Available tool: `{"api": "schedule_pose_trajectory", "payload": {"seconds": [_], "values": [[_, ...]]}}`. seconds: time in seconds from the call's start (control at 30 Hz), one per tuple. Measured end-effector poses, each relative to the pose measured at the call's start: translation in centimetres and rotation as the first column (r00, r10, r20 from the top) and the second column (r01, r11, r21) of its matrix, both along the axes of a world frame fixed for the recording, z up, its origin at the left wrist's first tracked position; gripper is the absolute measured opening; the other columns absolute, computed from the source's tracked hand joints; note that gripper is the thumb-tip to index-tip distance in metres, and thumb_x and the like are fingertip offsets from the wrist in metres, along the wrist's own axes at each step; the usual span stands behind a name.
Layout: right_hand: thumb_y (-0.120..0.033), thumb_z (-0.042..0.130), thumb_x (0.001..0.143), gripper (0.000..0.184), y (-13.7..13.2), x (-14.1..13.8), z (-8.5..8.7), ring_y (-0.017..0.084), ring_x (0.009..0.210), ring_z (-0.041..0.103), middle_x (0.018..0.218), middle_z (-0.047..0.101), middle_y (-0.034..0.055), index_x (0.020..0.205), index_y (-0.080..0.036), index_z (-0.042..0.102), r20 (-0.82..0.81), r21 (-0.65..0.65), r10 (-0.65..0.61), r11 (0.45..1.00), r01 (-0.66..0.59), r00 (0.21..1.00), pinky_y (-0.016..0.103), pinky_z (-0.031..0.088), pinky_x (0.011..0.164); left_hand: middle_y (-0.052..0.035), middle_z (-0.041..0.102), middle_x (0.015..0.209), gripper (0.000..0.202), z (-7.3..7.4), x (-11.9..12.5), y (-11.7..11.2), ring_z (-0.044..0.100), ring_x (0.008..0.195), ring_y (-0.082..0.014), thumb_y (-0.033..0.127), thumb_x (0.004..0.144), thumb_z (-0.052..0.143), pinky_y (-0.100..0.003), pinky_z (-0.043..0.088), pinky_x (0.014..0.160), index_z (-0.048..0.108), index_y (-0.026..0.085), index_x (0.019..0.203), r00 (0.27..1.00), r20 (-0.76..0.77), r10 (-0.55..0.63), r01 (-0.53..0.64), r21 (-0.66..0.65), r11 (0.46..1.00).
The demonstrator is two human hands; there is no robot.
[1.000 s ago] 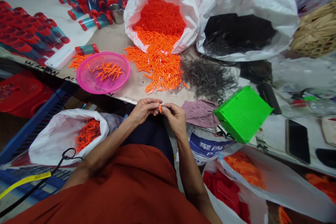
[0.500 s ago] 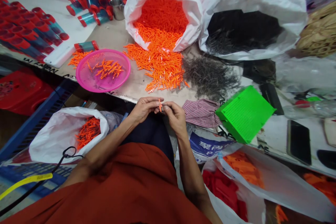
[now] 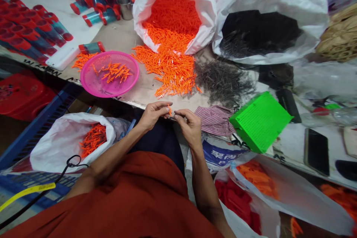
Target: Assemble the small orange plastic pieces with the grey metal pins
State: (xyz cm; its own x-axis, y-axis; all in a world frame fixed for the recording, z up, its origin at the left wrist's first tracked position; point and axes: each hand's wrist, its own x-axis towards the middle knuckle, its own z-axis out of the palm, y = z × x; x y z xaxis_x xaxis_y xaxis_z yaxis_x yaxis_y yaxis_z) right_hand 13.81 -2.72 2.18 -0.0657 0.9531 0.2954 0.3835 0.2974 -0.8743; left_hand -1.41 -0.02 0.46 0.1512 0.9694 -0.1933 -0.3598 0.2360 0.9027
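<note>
Left hand (image 3: 153,116) pinches a tiny orange plastic piece (image 3: 170,111) at its fingertips, right hand (image 3: 188,127) curled closed just beside it, below the bench (image 3: 145,96) edge. A slipped grip could drop the piece onto the dark trousers (image 3: 156,143) below.

My left hand (image 3: 153,115) and right hand (image 3: 189,126) meet in front of me, fingertips pinched close together, my left forearm (image 3: 117,156) and right forearm (image 3: 199,178) slanting inward
</note>
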Motion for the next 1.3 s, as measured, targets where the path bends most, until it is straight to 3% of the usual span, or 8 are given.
{"api": "schedule_pose_trajectory", "payload": {"seconds": [0.33,0.67,0.97,1.17,1.3], "values": [[-0.018,0.055,0.084,0.011,0.03,-0.13,0.41,0.014,0.074,0.062,0.08,0.067,0.002,0.082,-0.02,0.066,0.12,0.118,0.035,0.992,-0.049,0.992,0.026,0.049,0.068,-0.001,0.065,0.061,0.03,0.07,0.07,-0.15,0.056,0.051,-0.0086,0.026,0.063,0.073,-0.021,0.044,0.052,0.071,0.012,0.088,1.0,-0.005,0.004,-0.004,0.002,1.0],[-0.018,0.051,0.086,0.015,-0.23,-0.28,-0.02,0.017,0.082,0.063,0.086,0.066,0.0058,0.088,-0.02,0.065,0.249,0.212,-0.021,0.977,-0.033,0.968,0.03,0.051,0.073,-0.001,0.065,0.058,0.025,0.39,0.18,-0.22,0.057,0.05,-0.0086,0.024,0.062,0.072,-0.021,0.045,0.052,0.071,0.011,0.084,1.0,0.001,0.003,-0.003,-0.015,1.0],[-0.018,0.051,0.086,0.015,-0.19,0.02,-0.02,0.017,0.084,0.063,0.088,0.066,0.0051,0.089,-0.022,0.066,0.234,0.194,0.001,0.98,-0.047,0.972,0.03,0.052,0.074,-0.001,0.066,0.06,0.036,0.18,0.23,-0.29,0.059,0.052,-0.0099,0.024,0.06,0.075,-0.022,0.047,0.053,0.068,0.01,0.091,0.999,0.048,-0.007,0.008,-0.022,1.0],[-0.019,0.051,0.086,0.015,-0.17,0.01,0.08,0.017,0.085,0.063,0.089,0.066,0.0057,0.088,-0.021,0.066,0.243,0.191,0.007,0.98,-0.055,0.97,0.03,0.052,0.075,-0.0004,0.064,0.056,0.025,0.27,0.18,-0.27,0.059,0.05,-0.0104,0.027,0.057,0.076,-0.022,0.047,0.052,0.064,0.011,0.072,0.999,0.043,-0.022,0.023,-0.03,0.999],[-0.02,0.051,0.086,0.015,-0.16,0.02,0.04,0.017,0.085,0.063,0.088,0.066,0.0052,0.089,-0.022,0.066,0.245,0.179,0.014,0.982,-0.059,0.969,0.03,0.052,0.075,-0.0006,0.063,0.055,0.024,0.4,0.07,-0.28,0.058,0.049,-0.0103,0.028,0.058,0.076,-0.023,0.046,0.051,0.065,0.011,0.071,0.999,0.022,-0.038,0.038,-0.03,0.999]]}}
